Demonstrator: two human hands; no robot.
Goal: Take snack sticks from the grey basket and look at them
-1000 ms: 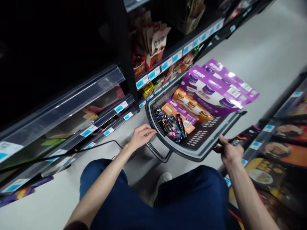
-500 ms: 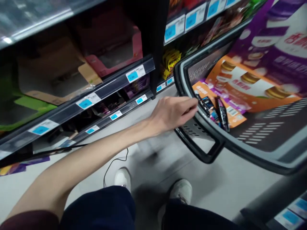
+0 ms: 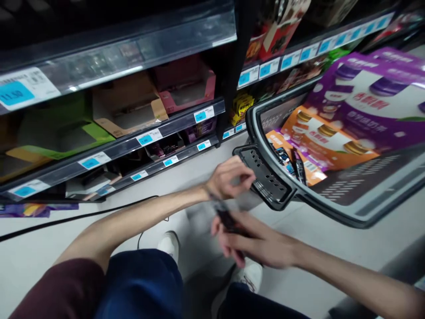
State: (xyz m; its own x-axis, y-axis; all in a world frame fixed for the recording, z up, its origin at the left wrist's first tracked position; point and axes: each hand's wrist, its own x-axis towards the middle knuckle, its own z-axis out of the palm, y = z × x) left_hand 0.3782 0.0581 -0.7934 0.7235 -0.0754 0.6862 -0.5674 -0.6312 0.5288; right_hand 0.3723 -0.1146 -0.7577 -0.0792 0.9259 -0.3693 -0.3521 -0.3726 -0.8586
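Observation:
My left hand (image 3: 229, 178) has its fingers curled beside the black handle (image 3: 267, 184) of a grey shopping basket (image 3: 358, 215). Its fingertips overlap the handle's edge; whether they grip anything cannot be made out. Just below it, my right hand (image 3: 254, 241) is closed around a slim dark packet (image 3: 225, 216), smeared by motion. Inside the basket lie a large purple carton (image 3: 375, 104), an orange carton (image 3: 327, 137) and a few small dark packets (image 3: 299, 167).
Store shelves (image 3: 172, 124) with blue price tags run along the left and back. Several open display boxes (image 3: 129, 106) sit on them, and yellow packets (image 3: 242, 106) stand behind the basket. A black cable (image 3: 83, 215) crosses the pale floor near my white shoes (image 3: 169, 246).
My right hand has come into view from the right with the dark packet. The left hand has come off the basket rim and shifted down and left. The view has shifted.

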